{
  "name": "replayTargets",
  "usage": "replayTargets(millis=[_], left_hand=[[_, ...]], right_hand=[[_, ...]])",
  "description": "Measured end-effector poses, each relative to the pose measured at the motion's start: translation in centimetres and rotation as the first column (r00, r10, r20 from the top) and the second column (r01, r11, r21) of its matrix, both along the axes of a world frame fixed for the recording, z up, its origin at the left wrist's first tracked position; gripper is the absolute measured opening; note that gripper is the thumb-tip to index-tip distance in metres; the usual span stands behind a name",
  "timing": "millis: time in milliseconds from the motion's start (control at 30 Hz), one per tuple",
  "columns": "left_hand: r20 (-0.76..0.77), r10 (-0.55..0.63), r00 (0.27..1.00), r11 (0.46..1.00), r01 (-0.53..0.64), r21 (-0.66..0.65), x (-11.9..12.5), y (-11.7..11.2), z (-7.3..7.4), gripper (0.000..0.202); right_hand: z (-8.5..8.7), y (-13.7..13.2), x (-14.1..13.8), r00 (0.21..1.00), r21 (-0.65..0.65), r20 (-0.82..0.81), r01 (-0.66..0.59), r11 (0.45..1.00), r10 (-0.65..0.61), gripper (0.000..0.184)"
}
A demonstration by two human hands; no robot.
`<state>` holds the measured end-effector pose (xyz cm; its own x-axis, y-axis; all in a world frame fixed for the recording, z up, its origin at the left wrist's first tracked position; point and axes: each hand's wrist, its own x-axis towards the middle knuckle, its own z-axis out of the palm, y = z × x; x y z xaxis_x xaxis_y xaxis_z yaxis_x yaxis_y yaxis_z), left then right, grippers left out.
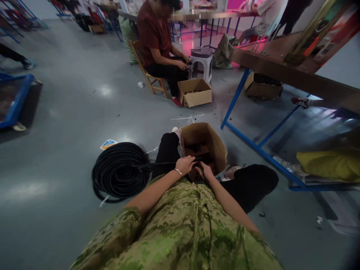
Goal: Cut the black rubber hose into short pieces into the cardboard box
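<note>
My left hand (pixel 185 165) is closed around a black tube (pixel 163 164) above the near edge of an open cardboard box (pixel 222 150). The tube runs back over my thigh to a large black coil (pixel 120 172) on the floor at my left. Close beside it, my right hand (pixel 206 171) is closed too, with a thin, dark, curved piece (pixel 201 169) showing at its fingers. I cannot make out what that piece is. Dark pieces (pixel 198 150) lie inside the box between my legs.
Ahead, a seated person (pixel 157 41) works with both hands beside a plastic stool (pixel 201 62) and a second cardboard box (pixel 198 98). A table with blue legs (pixel 236 97) stands at right. A blue-framed cart (pixel 17 101) is at left. White string (pixel 188 118) lies on the floor.
</note>
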<state>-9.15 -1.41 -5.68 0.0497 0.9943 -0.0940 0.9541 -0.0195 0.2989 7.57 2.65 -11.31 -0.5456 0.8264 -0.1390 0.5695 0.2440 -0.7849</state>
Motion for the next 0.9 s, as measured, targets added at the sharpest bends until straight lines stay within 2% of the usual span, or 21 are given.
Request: replayTargets(millis=[300,500,600,767,833,900], left_hand=[[-0.029,0.089,0.996,0.996,-0.09,-0.027,-0.3,0.4,-0.4,0.027],[-0.09,0.119,0.989,0.986,-0.128,-0.104,-0.3,0.7,-1.0,0.025],[-0.095,0.114,0.989,0.987,-0.124,-0.103,-0.4,0.7,-1.1,0.028],[-0.095,0.073,0.993,0.988,-0.085,-0.131,-0.4,0.2,-1.2,0.027],[-0.088,0.056,0.995,0.988,-0.068,-0.139,-0.2,0.0,-1.1,0.027],[-0.064,0.08,0.995,0.988,-0.088,-0.129,0.0,-0.1,-0.9,0.031]], right_hand=[[0.1,-0.2,-0.4,0.981,0.088,0.188,0.033,0.996,-0.049,0.023],[-1.1,0.4,-0.3,0.976,0.129,0.18,0.098,0.987,-0.12,0.017],[-2.2,0.9,-0.2,0.976,0.072,0.129,0.168,0.983,-0.176,0.015],[-2.8,1.4,-0.2,0.958,-0.188,0.055,0.285,0.94,-0.28,0.025],[-2.4,1.4,0.0,0.957,-0.168,0.065,0.29,0.942,-0.283,0.028],[-1.7,1.1,0.1,0.96,-0.067,0.113,0.263,0.963,-0.255,0.03]])
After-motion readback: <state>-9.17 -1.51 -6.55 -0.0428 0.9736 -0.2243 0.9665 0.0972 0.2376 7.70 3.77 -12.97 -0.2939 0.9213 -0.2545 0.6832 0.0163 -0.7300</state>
